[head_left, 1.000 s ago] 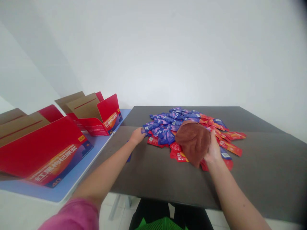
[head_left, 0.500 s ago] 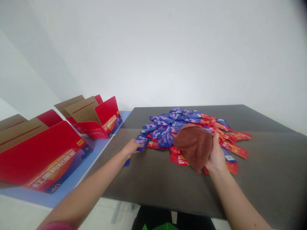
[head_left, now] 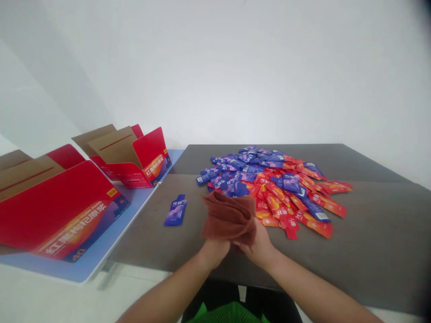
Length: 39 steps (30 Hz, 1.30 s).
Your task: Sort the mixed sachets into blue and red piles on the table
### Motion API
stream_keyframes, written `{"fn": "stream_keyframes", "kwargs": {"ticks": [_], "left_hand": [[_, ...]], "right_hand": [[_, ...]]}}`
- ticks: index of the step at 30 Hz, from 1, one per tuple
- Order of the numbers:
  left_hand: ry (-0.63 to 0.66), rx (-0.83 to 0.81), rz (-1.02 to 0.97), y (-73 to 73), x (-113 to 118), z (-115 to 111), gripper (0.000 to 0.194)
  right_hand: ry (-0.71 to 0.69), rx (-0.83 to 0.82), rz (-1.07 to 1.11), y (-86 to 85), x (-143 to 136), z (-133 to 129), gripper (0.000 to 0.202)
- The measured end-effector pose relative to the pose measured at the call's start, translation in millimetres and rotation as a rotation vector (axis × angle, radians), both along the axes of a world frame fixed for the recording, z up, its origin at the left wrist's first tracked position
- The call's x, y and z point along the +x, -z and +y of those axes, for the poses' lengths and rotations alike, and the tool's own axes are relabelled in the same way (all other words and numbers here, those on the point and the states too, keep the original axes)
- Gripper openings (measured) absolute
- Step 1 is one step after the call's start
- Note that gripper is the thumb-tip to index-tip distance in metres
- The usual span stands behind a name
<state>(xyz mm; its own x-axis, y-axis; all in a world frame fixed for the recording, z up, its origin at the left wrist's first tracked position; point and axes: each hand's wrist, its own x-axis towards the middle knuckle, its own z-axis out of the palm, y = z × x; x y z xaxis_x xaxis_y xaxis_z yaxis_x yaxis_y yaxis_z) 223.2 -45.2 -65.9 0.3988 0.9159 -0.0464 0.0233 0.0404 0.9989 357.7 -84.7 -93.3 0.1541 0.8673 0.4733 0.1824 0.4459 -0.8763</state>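
Both hands meet near the table's front edge at a folded brown cloth [head_left: 230, 217]. My right hand [head_left: 257, 244] is wrapped round its lower right side. My left hand [head_left: 215, 252] is at its lower edge, with its fingers hidden beneath the cloth; whether it also holds a sachet cannot be seen. Beyond the cloth lies a spread pile of blue sachets [head_left: 247, 168] and red sachets [head_left: 279, 206]. One single blue sachet [head_left: 176, 211] lies flat to the left of the cloth.
The dark table [head_left: 380, 233] reaches back to a white wall. On a lower blue surface [head_left: 134, 197] at the left stand two open red cartons, a near one [head_left: 67, 211] and a far one [head_left: 129, 172], with raised flaps.
My left hand has left the blue sachets and come to the cloth. My right hand has brought the cloth left and nearer, uncovering red sachets. The view has shifted slightly.
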Motion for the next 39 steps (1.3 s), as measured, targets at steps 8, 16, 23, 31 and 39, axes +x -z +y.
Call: {"fn": "stream_keyframes", "kwargs": {"ticks": [8, 16, 23, 31, 39], "left_hand": [[0.179, 0.117, -0.049, -3.9, -9, -15, 0.045], [-0.397, 0.393, 0.318, 3.4, -23, 42, 0.025], [-0.424, 0.520, 1.030, 15.6, -106, 78, 0.042], [-0.197, 0.683, 1.091, 1.5, -72, 119, 0.048], [0.064, 0.591, 1.132, 0.5, -21, 233, 0.030]], "right_hand": [[0.218, -0.323, 0.625, -12.5, 29, 27, 0.041], [-0.102, -0.428, 0.822, -0.1, 0, 12, 0.034], [0.111, -0.419, 0.935, -6.1, 17, 15, 0.039], [0.192, -0.286, 0.974, -12.5, 36, 22, 0.043], [0.200, -0.287, 1.030, -9.4, 49, 31, 0.037]]}}
